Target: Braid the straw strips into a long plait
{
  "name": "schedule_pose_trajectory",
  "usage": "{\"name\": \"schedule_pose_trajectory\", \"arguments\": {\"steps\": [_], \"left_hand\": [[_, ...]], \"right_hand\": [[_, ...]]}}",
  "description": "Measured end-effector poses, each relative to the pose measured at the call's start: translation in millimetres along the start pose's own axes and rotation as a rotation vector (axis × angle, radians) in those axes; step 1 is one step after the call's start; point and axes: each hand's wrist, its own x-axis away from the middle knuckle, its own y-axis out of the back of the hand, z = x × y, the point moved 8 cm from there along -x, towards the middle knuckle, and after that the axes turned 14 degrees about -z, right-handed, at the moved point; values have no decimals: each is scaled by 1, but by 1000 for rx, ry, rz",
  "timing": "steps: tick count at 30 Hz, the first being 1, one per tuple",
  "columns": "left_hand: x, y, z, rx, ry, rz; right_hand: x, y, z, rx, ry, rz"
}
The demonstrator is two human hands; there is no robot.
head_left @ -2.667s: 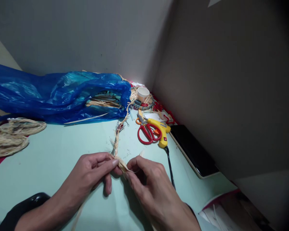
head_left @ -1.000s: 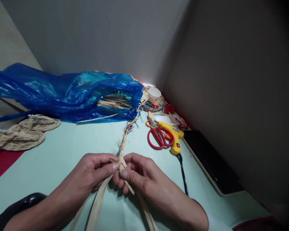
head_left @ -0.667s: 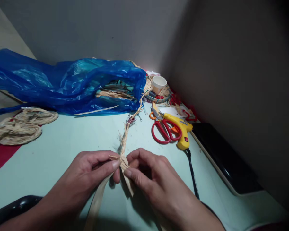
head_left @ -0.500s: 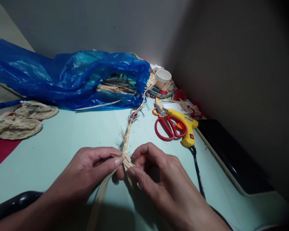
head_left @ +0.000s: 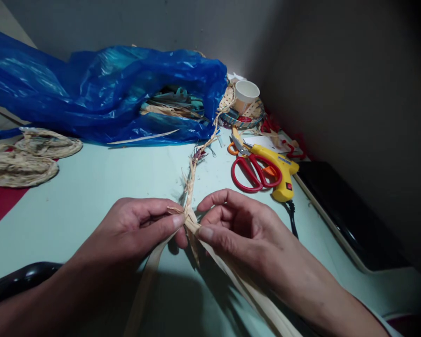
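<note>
A thin braid of dried straw strips (head_left: 191,178) runs across the pale green table (head_left: 91,182) from the back toward me. My left hand (head_left: 136,231) pinches the braid's near end between thumb and forefinger. My right hand (head_left: 236,224) pinches the same spot from the right, thumb pressed on a strip. Loose flat straw strips (head_left: 150,271) trail from the pinch toward me, under both wrists.
A blue plastic bag (head_left: 101,93) holding straw lies at the back. Two woven straw mats (head_left: 28,157) sit at the left. Red scissors (head_left: 250,171), a yellow glue gun (head_left: 279,171) and a white cup (head_left: 246,93) on a woven tray lie at the right, beside a black tablet (head_left: 347,210).
The view has tipped down and closer. My fingers have shifted along the braid's end, and the loose strips now fan out further toward me.
</note>
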Motion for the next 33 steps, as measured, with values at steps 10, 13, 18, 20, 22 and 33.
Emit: {"name": "schedule_pose_trajectory", "arguments": {"steps": [10, 13, 18, 20, 22, 33], "left_hand": [[0, -2, 8, 103, 74, 8], [1, -7, 8, 150, 70, 57], [-2, -2, -4, -21, -150, 6], [0, -2, -4, -109, -200, 7], [3, -2, -4, -160, -221, -7], [14, 8, 4, -340, -212, -115]], "right_hand": [[0, -9, -2, 25, 41, 67], [-1, -18, -6, 5, 37, 119], [-2, -16, -2, 288, 260, 14], [0, -16, 3, 420, 361, -29], [3, -16, 6, 472, 416, -49], [-2, -15, 7, 403, 413, -161]]}}
